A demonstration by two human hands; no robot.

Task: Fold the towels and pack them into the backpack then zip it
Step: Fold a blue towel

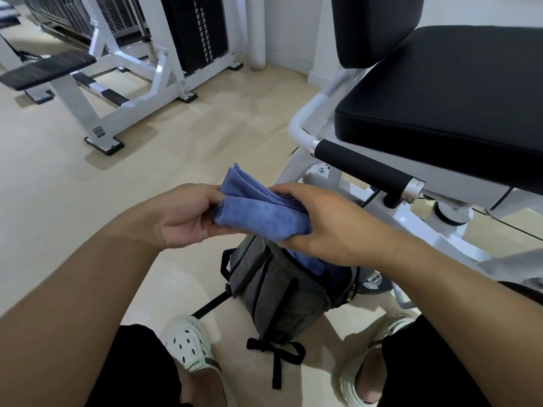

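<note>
**Head view — folded towel held over open backpack**

Item: blue towel (261, 214), folded into a thick pad. My left hand (182, 218) grips one end, my right hand (326, 221) curls round the other, keeping the layers from springing apart.

Item: grey backpack (282, 292), standing on the floor (88, 201) between my feet, directly below the towel, mouth unzipped; blue cloth shows inside.

Judgement: lowering in comes next; zipping remains.
</note>
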